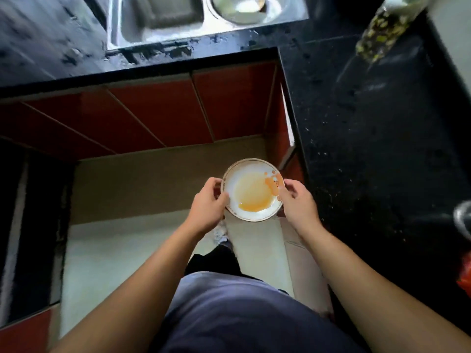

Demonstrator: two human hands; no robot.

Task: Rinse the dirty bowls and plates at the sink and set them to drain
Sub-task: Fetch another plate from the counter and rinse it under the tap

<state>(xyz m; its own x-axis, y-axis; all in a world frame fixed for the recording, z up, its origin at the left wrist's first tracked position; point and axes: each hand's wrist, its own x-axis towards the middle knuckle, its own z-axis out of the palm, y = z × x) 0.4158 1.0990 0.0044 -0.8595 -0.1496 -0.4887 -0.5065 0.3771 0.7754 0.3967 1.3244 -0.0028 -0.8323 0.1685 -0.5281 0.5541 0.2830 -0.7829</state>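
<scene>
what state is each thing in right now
plate, dirty with orange residue, held roughly level above the floor
left hand, gripping the plate's left rim
right hand, gripping the plate's right rim
cabinet doors, shut
sink, ahead of the plate, too blurred to judge

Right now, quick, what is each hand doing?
Left hand: closed, its fingers grip the left rim of the dirty plate.
Right hand: closed, its fingers grip the right rim of the same plate.
</scene>
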